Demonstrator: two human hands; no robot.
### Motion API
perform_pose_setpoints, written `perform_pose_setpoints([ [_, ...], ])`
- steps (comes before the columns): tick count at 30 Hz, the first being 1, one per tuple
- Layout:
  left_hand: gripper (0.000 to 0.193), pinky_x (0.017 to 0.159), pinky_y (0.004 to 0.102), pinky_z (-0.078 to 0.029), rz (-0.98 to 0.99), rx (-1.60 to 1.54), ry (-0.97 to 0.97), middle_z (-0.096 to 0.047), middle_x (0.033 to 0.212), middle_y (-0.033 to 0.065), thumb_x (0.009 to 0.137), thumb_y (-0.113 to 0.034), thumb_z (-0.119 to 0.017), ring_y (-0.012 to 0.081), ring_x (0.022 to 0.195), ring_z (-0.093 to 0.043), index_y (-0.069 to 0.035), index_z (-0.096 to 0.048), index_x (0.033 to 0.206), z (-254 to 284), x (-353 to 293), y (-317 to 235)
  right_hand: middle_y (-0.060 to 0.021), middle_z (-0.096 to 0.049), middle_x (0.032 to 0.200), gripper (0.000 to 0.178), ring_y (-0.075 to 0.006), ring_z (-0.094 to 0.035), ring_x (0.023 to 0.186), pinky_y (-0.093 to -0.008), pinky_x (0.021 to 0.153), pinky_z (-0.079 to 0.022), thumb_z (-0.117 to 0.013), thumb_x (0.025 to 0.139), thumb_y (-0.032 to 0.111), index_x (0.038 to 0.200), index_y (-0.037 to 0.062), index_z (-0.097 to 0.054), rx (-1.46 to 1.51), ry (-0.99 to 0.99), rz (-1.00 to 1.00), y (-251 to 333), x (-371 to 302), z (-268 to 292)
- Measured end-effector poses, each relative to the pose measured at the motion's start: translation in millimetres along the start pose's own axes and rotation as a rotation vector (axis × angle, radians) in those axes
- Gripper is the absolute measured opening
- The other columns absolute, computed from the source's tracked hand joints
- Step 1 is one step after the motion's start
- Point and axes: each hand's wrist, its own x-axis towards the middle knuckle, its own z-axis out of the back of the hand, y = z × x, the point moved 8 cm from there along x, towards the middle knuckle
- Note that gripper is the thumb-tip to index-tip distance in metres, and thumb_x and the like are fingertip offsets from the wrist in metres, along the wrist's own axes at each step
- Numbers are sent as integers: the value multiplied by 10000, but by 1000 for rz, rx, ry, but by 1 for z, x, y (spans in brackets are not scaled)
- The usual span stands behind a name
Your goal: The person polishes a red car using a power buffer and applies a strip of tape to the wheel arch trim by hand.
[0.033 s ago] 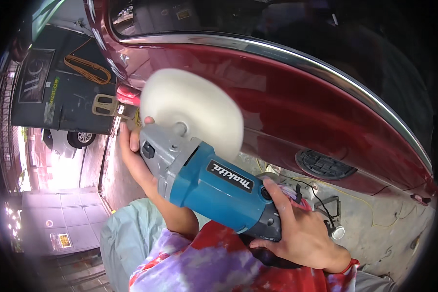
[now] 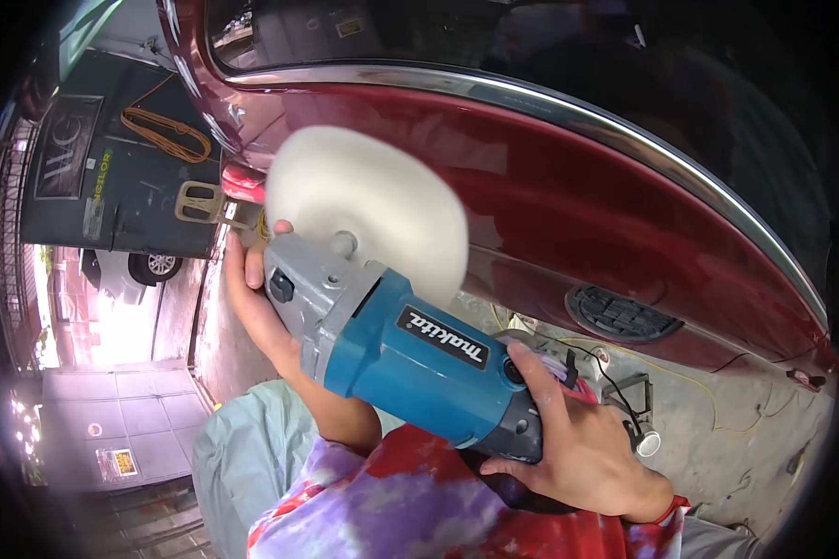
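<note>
A blue and grey power polisher [image 2: 410, 359] spans the middle of the view, held in both of my hands. My left hand [image 2: 263, 298] supports the grey gear head from the left and below, its fingers curved up beside it and partly hidden. Around the dark rear end, my right hand [image 2: 569, 433] has its grip, with the fingers on top and the thumb underneath. A round cream-white polishing pad [image 2: 373, 196] is mounted on the head. It is up against or just in front of a dark red car panel [image 2: 522, 210]; actual contact cannot be made out.
Chrome trim [image 2: 531, 98] runs along the car under a dark window. A black oval vent [image 2: 623, 312] sits low in the panel. Cords and a small lamp [image 2: 648, 443] lie on the concrete floor at right. An orange coiled cord [image 2: 168, 135] hangs on a dark board at left.
The polisher's head and pad have shifted very slightly left, along with my left hand. Both hands keep their hold.
</note>
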Motion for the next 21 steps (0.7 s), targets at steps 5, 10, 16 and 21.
perform_pose_setpoints([
  [5, 402, 721, 401, -560, -123, -67, -26, -632, 923, -3, 974, -394, -599, 212, 780, -652, -237, -444, 638, -37, -5, -13, -185, -676, 981, 1121, -304, -655, 661, -406, 523, -518, -871, 735, 367, 1576, 33, -210, -13, -149, 57, 8, -1, 10],
  [10, 292, 718, 391, -577, -238, -128, 15, -600, 908, 8, 1016, -370, -552, 273, 809, -662, -248, -485, 760, -17, 14, -30, -228, -670, 1005, 1146, -361, -675, 728, -430, 582, -533, -881, 726, 392, 1567, 13, -200, 4, -87, 33, 9, 19, 3],
  [16, 396, 817, 427, -578, -133, 108, -174, -682, 974, 54, 969, -363, -616, 275, 898, -681, -236, -445, 635, 40, 41, -46, -284, -656, 1085, 1161, -445, -675, 830, -492, 703, -543, -881, 739, 367, 1574, 28, -150, 67, 117, -35, 8, 60, -18],
  [21, 441, 795, 447, -578, -198, -9, -264, -713, 1011, 78, 945, -376, -645, 256, 892, -694, -231, -412, 599, 55, 49, -53, -270, -649, 1101, 1171, -426, -675, 855, -480, 706, -545, -880, 741, 328, 1590, 66, -117, 33, 231, -87, 14, 71, -23],
])
